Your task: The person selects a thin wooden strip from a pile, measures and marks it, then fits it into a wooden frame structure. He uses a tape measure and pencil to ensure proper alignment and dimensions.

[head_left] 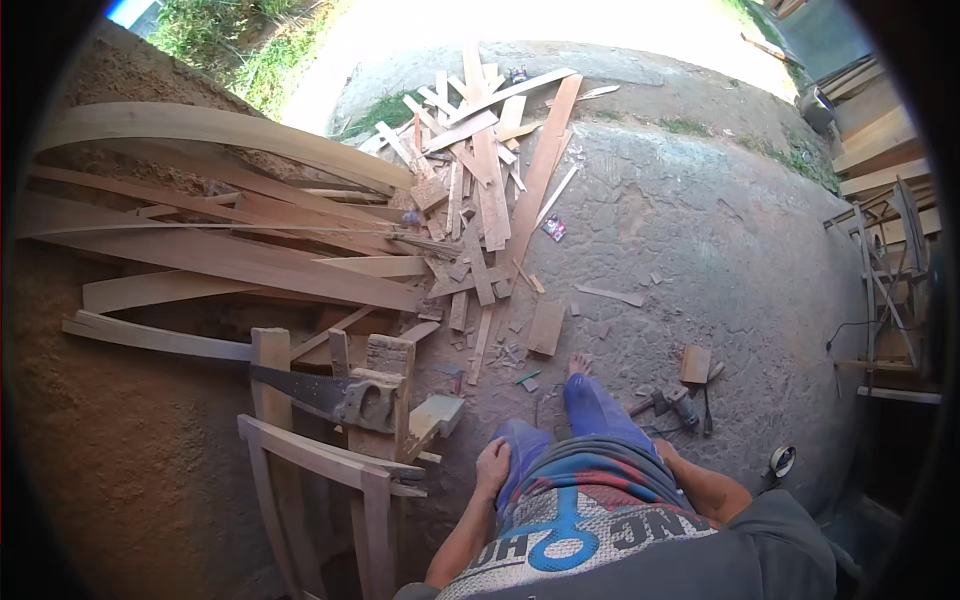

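Observation:
My left hand (492,465) rests against my left thigh, on the blue trousers (522,447). Its fingers look curled in, and whatever they hold, if anything, is hidden. On the other side, my right forearm (712,490) bends in toward my waist; the shirt (570,530) covers most of that hand. Left of my left hand, a handsaw (375,400) with a dark blade hangs at a wooden workbench (388,350). A pale wood piece (436,415) sticks out beside it. Near my bare foot (579,365) lie a wooden block (545,328) and a thin green stick-like thing (528,377).
Scrap boards (485,180) lie heaped ahead. Long planks (220,255) lean along the left earth wall (130,430). A power tool (683,408) and a wood block (695,363) rest on the ground at my right. A wooden frame (320,460) stands left; timber (880,140) is stacked far right.

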The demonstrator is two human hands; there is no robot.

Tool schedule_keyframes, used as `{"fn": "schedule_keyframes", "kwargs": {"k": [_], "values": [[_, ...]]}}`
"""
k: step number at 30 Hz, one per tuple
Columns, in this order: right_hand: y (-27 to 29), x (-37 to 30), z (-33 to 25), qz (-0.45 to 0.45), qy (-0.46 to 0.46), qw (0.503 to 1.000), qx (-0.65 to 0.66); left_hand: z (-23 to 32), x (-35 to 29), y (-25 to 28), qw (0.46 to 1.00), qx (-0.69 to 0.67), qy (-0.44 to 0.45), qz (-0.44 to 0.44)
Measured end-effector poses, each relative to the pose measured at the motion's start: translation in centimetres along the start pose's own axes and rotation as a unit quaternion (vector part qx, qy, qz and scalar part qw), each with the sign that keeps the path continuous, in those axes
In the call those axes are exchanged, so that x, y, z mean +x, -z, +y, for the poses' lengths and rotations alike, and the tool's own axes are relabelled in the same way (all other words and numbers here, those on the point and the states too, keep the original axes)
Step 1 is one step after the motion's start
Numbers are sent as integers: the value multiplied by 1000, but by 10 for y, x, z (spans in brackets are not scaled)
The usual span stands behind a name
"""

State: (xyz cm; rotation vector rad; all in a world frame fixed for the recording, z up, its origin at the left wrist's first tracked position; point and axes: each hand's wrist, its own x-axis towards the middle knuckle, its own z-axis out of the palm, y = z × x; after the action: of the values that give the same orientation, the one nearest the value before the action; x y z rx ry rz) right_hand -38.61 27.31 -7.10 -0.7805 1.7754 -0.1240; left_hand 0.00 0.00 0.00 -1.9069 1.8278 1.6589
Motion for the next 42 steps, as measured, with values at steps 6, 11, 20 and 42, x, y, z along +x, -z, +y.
{"fn": "schedule_keyframes", "kwargs": {"k": [6, 11, 20, 42], "values": [[99, 39, -32, 104, -84, 970, 204, 79, 81, -36, 996, -78, -25, 22], [145, 92, -61, 117, -58, 940, 316, 98, 148, -67, 989, -138, 0, -51], [248, 197, -31, 116, -7, 975, 188, 116, 223, -110, 994, -27, 58, -86], [627, 568, -330, -41, -17, 986, 160, 457, 433, -130, 955, -226, 162, 105]]}}
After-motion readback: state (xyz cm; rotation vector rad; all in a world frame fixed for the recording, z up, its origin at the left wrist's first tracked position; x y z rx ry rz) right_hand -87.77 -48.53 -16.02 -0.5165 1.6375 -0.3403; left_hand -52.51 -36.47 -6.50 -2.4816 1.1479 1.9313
